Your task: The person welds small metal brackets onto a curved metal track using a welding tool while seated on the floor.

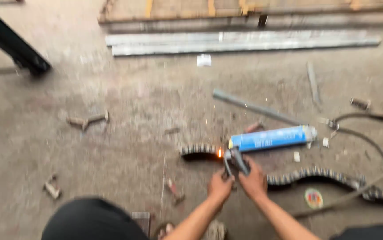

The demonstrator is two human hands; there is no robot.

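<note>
Both the left hand (219, 186) and right hand (253, 180) are closed around the torch (233, 160), just left of the blue canister (271, 138); its flame (220, 153) could burn the bare fingers if the grip slips.

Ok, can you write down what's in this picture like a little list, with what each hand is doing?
place: dusty concrete floor with metal scraps
left hand: gripping a dark metal tool, together with the other hand
right hand: on the same tool
glow: a small orange spark by the tool's tip, at the end of a curved toothed strip
nearby: blue tube lying flat, grey rod, second wavy toothed strip, black cable
far side: long pale metal bars
sharpness: blurry, so the tool's exact kind is unclear
</note>
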